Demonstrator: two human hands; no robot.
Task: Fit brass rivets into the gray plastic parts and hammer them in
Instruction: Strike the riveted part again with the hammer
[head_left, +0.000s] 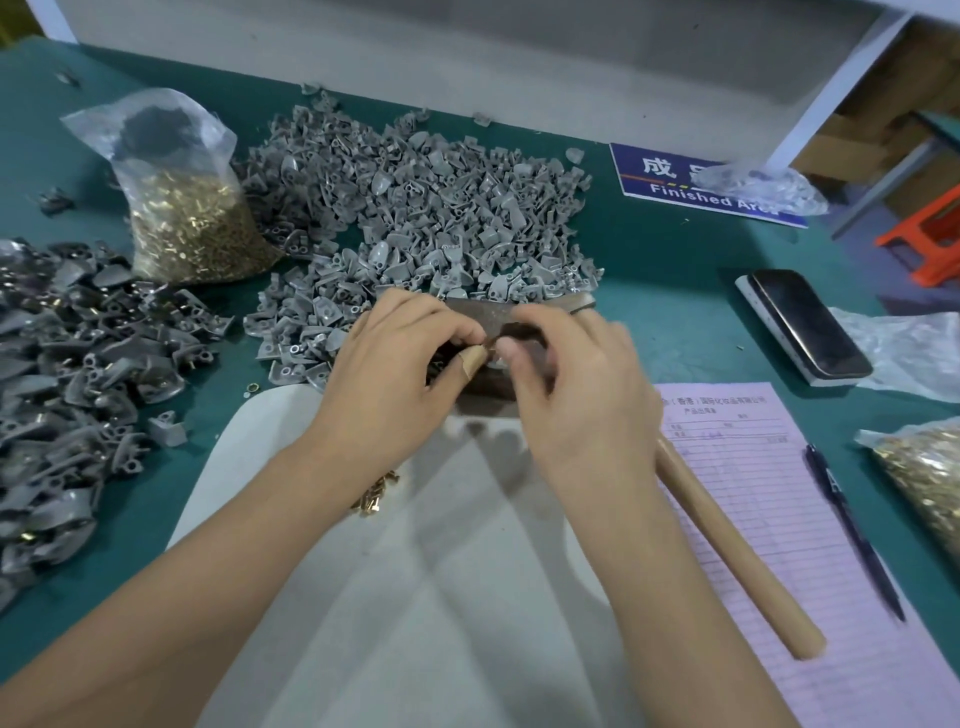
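Two hands, left (395, 374) and right (576, 384), meet over a green surface (675, 291) holding two heaps of gray plastic parts, one far (426, 208) and one left (67, 395); two bags of brass rivets, far left (192, 218) and right (924, 483); one hammer (737, 551); one pen (852, 530); one phone (810, 322); one pink form (769, 467); one blue sign (675, 182).

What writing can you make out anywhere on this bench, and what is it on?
"Finished Are…" on the blue sign, its end covered by a plastic bag.
"成" in big white characters on the same sign; the next character is cut off by the bag.
Printed heading and lines on the pink form: too small and blurred to read.
Nothing readable on the phone or pen.
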